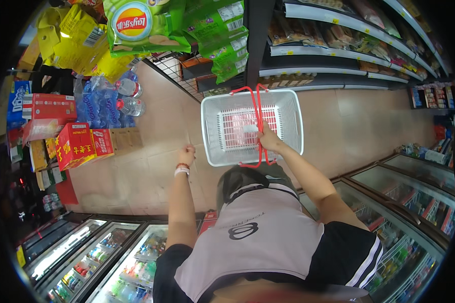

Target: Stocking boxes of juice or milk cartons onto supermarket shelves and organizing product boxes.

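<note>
A white plastic shopping basket with red handles hangs in front of my body. My right hand grips the red basket handles, which are raised together over the basket's middle. Through the slotted base something red and white shows; whether it lies inside or beneath, I cannot tell. To the left of the basket, my left hand hangs over the tiled floor with its fingers curled and nothing seen in them. A bracelet and a pale band circle that wrist.
Bags of chips hang at the upper left, above bottled water packs and red drink cartons. Stocked shelves line the upper right. Glass-door drinks coolers stand lower left, glass-topped freezers lower right.
</note>
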Demonstrator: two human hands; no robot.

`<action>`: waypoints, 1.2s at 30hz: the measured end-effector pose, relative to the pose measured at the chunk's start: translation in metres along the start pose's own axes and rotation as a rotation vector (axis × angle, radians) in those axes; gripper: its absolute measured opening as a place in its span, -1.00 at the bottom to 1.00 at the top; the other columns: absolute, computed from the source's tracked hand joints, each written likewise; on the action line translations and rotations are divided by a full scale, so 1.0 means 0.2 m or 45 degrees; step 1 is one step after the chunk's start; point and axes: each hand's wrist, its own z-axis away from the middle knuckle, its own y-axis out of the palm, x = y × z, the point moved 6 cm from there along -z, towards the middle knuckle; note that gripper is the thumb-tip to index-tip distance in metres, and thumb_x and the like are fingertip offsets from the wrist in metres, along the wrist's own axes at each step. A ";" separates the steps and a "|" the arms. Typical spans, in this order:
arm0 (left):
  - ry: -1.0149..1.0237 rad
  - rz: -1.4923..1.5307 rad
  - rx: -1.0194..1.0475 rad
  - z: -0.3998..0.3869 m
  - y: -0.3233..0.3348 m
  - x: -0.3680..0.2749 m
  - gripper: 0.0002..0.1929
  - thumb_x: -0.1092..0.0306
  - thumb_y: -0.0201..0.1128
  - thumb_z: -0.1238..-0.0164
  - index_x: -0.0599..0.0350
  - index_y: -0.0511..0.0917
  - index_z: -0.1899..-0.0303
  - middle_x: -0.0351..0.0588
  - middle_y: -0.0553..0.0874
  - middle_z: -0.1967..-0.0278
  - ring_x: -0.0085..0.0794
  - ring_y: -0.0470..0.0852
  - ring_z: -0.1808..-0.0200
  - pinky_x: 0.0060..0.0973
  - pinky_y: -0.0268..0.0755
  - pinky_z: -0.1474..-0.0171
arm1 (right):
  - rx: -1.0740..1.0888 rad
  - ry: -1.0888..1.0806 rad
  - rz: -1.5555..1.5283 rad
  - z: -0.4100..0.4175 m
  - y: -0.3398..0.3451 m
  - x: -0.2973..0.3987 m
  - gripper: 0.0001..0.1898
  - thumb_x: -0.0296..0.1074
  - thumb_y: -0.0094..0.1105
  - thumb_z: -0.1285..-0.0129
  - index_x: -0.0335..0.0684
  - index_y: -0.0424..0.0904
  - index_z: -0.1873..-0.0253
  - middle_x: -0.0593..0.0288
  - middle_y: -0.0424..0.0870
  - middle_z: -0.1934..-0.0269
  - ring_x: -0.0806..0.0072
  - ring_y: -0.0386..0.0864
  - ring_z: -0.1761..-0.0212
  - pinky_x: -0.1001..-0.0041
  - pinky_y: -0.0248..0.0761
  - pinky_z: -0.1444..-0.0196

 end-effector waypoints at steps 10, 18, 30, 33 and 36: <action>-0.811 -0.025 0.178 0.42 -0.32 0.99 -0.67 0.14 0.04 -0.29 0.10 0.45 0.01 0.01 0.66 0.25 -0.21 0.64 0.51 -0.37 0.48 0.51 | -0.262 0.056 0.190 -0.22 0.07 -0.11 -0.44 -0.42 -0.24 -0.28 -0.32 -0.10 -0.37 -0.10 0.56 0.24 0.27 0.60 0.42 0.33 0.53 0.36; -0.714 -0.113 0.163 0.24 -1.03 1.20 -0.69 0.19 0.07 -0.26 0.07 0.45 0.02 0.01 0.66 0.27 -0.29 0.63 0.53 -0.38 0.48 0.49 | -0.544 0.148 0.217 -0.10 0.14 0.08 -0.48 -0.45 -0.19 -0.14 -0.43 0.11 -0.24 -0.31 0.55 0.16 0.00 0.59 0.13 0.19 0.45 0.12; -0.581 -0.365 0.045 -0.09 -1.91 1.32 -0.70 0.21 0.07 -0.26 0.18 0.50 0.08 -0.01 0.66 0.35 -0.36 0.61 0.53 -0.46 0.46 0.53 | -0.643 0.302 -0.137 0.01 1.02 0.24 -0.63 -0.38 -0.19 -0.26 -0.24 0.12 -0.16 0.06 0.54 0.38 0.36 0.55 0.55 0.39 0.44 0.67; -0.568 -0.241 0.084 -0.09 -1.87 1.28 -0.71 0.24 0.07 -0.24 0.17 0.51 0.08 -0.02 0.66 0.36 -0.36 0.62 0.53 -0.45 0.46 0.52 | -0.636 0.222 -0.278 0.02 1.27 0.32 -0.74 -0.43 -0.20 -0.33 -0.34 0.06 -0.05 0.05 0.55 0.51 0.36 0.52 0.62 0.37 0.40 0.65; -0.584 -0.212 0.117 -0.08 -1.77 1.20 -0.70 0.24 0.08 -0.22 0.17 0.51 0.08 -0.03 0.66 0.36 -0.36 0.62 0.54 -0.45 0.47 0.51 | -0.602 0.222 -0.290 0.01 1.34 0.33 -0.75 -0.44 -0.21 -0.34 -0.34 0.07 -0.05 0.06 0.54 0.50 0.36 0.52 0.60 0.37 0.40 0.62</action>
